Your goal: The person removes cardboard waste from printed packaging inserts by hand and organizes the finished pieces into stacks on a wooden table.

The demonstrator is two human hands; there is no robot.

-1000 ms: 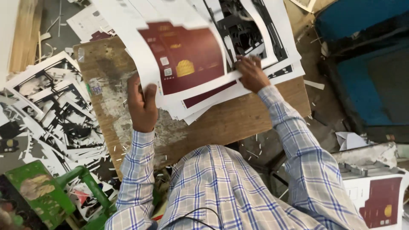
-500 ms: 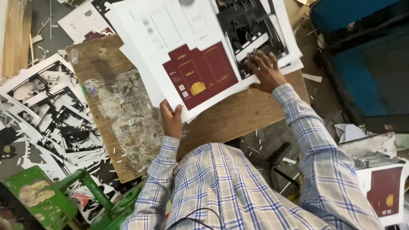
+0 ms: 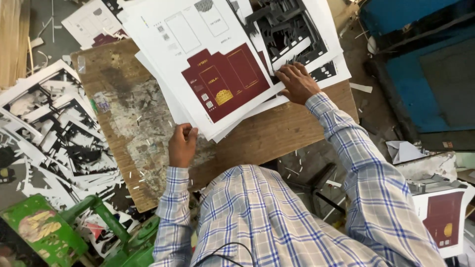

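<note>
The top printed sheet (image 3: 198,64), blurred mid-swing a second ago, now lies settled on the stack on the wooden worktop (image 3: 148,148). The left hand (image 3: 182,146) has slid inward, its grip pinching the sheet's near corner; the right hand (image 3: 297,81) stays spread flat on the stack.

A worn wooden board (image 3: 143,133) serves as the worktop, its surface stained and scattered with small white paper chips. A stack of white printed sheets (image 3: 208,64) is laid across its far right part, overhanging the far edge. The top sheet carries a maroon box layout (image 3: 225,81). The near left part is left bare.
</note>
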